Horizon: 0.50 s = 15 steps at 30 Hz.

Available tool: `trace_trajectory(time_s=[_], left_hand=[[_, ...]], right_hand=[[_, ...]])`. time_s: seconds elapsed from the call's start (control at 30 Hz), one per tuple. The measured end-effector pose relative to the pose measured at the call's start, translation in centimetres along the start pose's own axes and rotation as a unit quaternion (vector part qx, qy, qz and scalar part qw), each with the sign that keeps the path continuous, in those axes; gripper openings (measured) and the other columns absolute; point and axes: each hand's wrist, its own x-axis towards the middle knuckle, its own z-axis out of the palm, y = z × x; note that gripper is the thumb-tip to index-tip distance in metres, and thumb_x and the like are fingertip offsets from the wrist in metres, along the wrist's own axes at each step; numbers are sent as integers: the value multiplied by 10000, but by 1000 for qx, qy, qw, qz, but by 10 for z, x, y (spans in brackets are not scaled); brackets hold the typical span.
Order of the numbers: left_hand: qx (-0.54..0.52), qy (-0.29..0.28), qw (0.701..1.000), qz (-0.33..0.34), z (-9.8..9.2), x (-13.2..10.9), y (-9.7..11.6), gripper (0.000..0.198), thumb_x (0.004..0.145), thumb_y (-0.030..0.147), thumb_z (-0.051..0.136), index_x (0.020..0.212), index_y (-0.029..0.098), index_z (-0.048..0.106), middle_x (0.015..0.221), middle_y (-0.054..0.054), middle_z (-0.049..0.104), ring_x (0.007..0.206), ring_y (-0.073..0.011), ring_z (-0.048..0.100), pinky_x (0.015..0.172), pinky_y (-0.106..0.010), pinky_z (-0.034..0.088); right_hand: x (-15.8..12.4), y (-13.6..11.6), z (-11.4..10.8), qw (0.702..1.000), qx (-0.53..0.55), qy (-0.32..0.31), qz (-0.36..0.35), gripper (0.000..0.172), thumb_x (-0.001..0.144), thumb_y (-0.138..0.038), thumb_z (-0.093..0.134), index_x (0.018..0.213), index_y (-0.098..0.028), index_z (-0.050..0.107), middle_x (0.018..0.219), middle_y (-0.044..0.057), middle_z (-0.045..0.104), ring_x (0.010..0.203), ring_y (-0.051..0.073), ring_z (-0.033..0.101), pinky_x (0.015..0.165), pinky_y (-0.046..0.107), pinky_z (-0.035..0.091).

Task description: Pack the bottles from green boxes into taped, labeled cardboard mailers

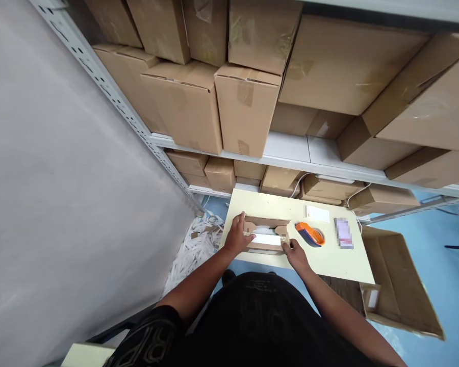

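A small cardboard box (265, 248) lies on the pale yellow table (283, 204) with its top open and white material inside. My left hand (237, 235) grips the left end of the box, thumb over its near edge and fingers at the far side. At the near right corner, the fingers of my right hand (295, 254) pinch the box edge, beside a bit of clear tape. An orange and blue tape dispenser (309, 234) rests just right of the box.
White papers (317, 213) and a pinkish packet (343, 233) lie on the table's right part. Shelves (286, 148) full of cartons rise behind it. A large open carton (401, 280) stands at the right, paper scraps (193, 255) on the floor at left.
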Motion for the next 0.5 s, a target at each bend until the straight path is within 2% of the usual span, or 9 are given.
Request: trace_trajectory(time_s=[0.07, 0.17, 0.23, 0.33, 0.37, 0.5], left_hand=[[2, -33, 999, 28, -9, 13, 0, 986, 746, 228, 778, 1597, 248, 281, 1560, -132, 396, 1387, -298, 491, 1168, -433, 422], [18, -68, 995, 65, -18, 18, 0, 713, 794, 147, 688, 1466, 245, 471, 1479, -102, 506, 1345, -264, 534, 1161, -409, 432], [30, -66, 995, 71, -20, 12, 0, 484, 828, 153, 658, 1301, 215, 573, 1385, -105, 564, 1277, -256, 574, 1122, -409, 463], [45, -43, 995, 81, -14, 0, 2, 161, 913, 264, 629, 1057, 197, 603, 1247, -109, 589, 1200, -254, 589, 1063, -414, 491], [54, -28, 995, 82, -11, -2, 3, 119, 937, 304, 613, 989, 199, 594, 1195, -105, 586, 1168, -253, 590, 1042, -417, 497], [128, 17, 990, 58, 0, 8, 14, 234, 957, 372, 603, 794, 215, 545, 952, -74, 543, 945, -248, 579, 914, -423, 513]], right_hand=[[3, -2, 2, 1000, -3, -2, 3, 425, 884, -677, 486, 862, -258, 545, 790, 8, 662, 750, 227, 629, 688, 305, 440], [3, -3, 5, 1000, 12, -11, -2, 406, 887, -669, 494, 848, -265, 501, 763, -1, 642, 732, 221, 621, 672, 295, 423], [1, -3, 7, 1000, 19, -14, -5, 398, 890, -665, 497, 853, -270, 480, 754, -3, 633, 724, 222, 617, 666, 294, 418], [0, -2, 10, 999, 31, -22, -15, 399, 889, -670, 507, 860, -274, 462, 748, -10, 625, 705, 220, 608, 655, 294, 417], [0, -2, 10, 999, 36, -27, -19, 402, 887, -672, 514, 859, -275, 459, 746, -14, 622, 699, 217, 605, 653, 293, 418], [2, 6, 0, 996, 51, -70, -36, 407, 884, -672, 534, 855, -270, 478, 756, -24, 629, 705, 209, 615, 668, 297, 448]])
